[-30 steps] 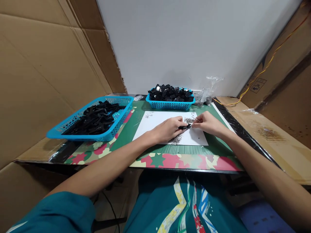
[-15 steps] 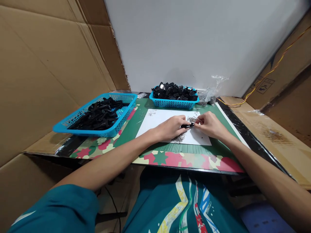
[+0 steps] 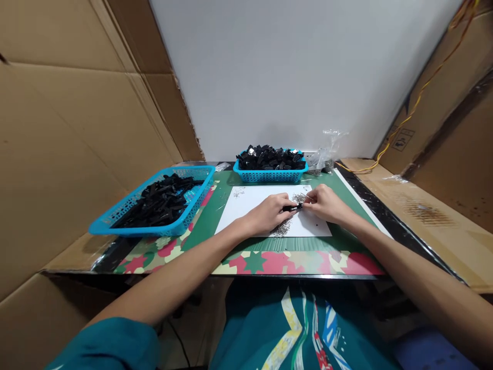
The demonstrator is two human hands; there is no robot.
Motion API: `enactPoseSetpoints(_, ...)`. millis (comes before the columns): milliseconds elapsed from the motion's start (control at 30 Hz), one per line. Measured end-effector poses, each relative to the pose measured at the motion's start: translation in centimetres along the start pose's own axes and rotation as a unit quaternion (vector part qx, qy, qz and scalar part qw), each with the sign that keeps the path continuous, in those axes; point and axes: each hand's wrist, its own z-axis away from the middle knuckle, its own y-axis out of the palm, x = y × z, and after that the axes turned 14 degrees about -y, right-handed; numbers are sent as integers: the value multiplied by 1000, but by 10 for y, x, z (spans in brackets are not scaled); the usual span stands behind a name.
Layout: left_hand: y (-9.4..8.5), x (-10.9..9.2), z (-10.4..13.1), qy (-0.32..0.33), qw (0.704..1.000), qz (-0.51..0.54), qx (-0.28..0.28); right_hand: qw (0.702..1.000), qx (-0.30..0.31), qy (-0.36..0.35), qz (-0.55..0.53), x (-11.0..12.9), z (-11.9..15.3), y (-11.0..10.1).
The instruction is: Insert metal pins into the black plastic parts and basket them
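Observation:
Over the white sheet (image 3: 246,210), my left hand (image 3: 271,211) is closed around a small black plastic piece (image 3: 291,207), whose end sticks out toward the right. My right hand (image 3: 323,203) pinches at that end, with a thin metal tool (image 3: 307,196), perhaps tweezers, showing between its fingers. The exact grip is partly hidden by the fingertips. Little piles of tiny metal parts lie on the sheet, one pile (image 3: 282,228) below my left hand and another (image 3: 298,197) just beyond the fingertips.
A blue basket (image 3: 210,190) of long black pieces stands at the left. Behind the sheet is a smaller blue basket (image 3: 269,176) heaped with black pieces. Clear plastic bags (image 3: 325,159) sit beside it. Cardboard walls (image 3: 77,113) flank the table; a yellow-red wire (image 3: 416,105) hangs at right.
The camera view has tilted up slightly, so the table sits lower in the picture. Both hands stay together at the black piece, with little visible movement.

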Motion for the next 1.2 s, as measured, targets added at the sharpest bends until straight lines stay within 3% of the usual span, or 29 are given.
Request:
enactPoseSetpoints(167, -2, -1, 1, -11, 1000, -20, -1, 998, 48, 9, -34, -3, -1, -15)
enactPoseSetpoints(300, -3, -4, 1, -11, 1000, -29, -2, 998, 51, 4, -32, -4, 0, -21)
enactPoseSetpoints(1200, 2, -2, -3, 7, 999, -35, -8, 998, -35, -6, 55, -2, 2, 7)
